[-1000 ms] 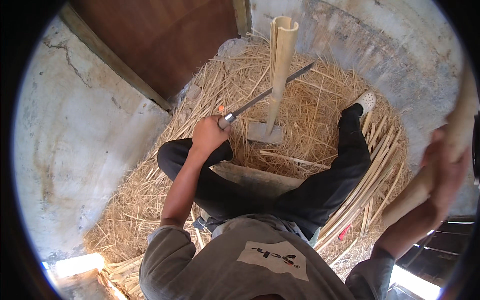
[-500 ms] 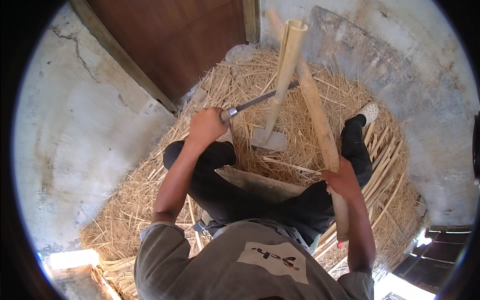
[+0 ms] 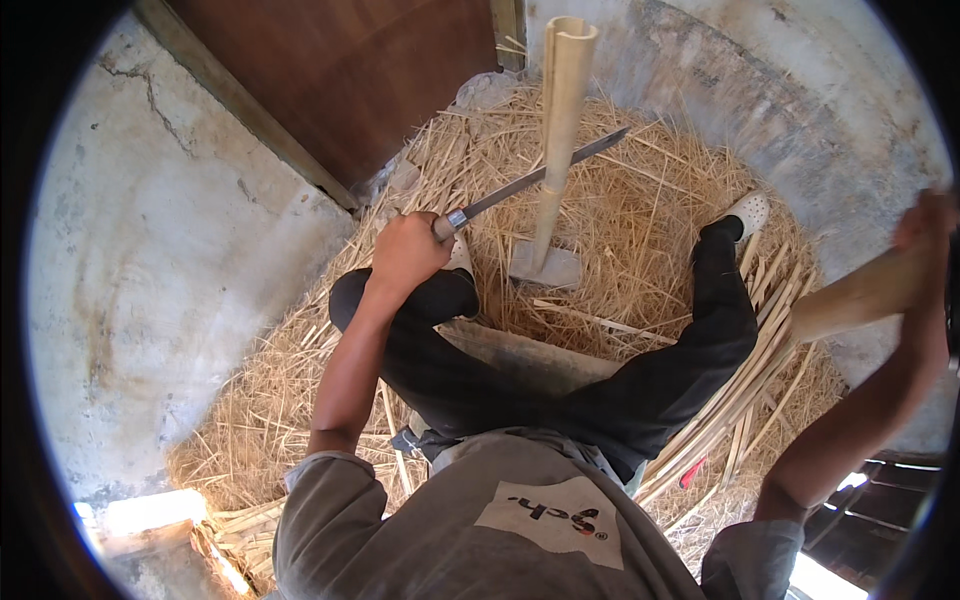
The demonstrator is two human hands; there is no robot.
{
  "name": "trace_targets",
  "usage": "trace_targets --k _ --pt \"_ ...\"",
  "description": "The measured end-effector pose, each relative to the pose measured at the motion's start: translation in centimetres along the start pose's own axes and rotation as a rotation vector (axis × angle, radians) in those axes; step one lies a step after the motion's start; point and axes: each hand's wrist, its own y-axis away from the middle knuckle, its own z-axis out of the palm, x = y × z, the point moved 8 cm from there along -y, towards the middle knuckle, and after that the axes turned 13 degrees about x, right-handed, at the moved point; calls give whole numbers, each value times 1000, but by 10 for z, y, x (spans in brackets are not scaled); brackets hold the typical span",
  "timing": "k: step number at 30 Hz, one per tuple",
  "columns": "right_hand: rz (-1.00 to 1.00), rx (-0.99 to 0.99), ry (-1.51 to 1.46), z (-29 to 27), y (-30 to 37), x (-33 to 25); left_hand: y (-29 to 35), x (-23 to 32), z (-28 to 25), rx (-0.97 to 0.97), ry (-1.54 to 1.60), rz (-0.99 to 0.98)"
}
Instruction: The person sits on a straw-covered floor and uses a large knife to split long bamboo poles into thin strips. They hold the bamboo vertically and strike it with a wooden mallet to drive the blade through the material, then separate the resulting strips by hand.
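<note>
My left hand (image 3: 408, 255) is closed round the handle of a long knife (image 3: 505, 190). Its blade slants up to the right and crosses a bamboo pole (image 3: 565, 95), with the tip showing beyond; I cannot tell how deep it sits in the bamboo. The pole stands nearly upright, its hollow end up and a lengthwise split in it, its foot on a grey block (image 3: 548, 264). Off at the far right, my raised right hand (image 3: 926, 225) grips a thick wooden stick (image 3: 850, 296), apart from the knife and pole. Motion blurs that hand somewhat.
Loose straw and shavings (image 3: 640, 210) cover the floor. Split strips (image 3: 770, 340) lie in a bundle beside my right leg. A brown door (image 3: 350, 80) and pale walls (image 3: 170, 250) close in around. A small red thing (image 3: 692, 472) lies among the strips.
My right hand has swung the stick up and out to the right, away from the bamboo pole. The pole's top leans slightly more left. My left hand keeps its hold on the knife.
</note>
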Motion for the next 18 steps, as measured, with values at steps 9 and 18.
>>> trace_targets --k 9,18 --pt "1071 -1134 -66 79 360 262 23 -12 72 -385 -227 245" --pt "1130 -768 -40 45 251 261 12 -28 95 -312 -60 55"
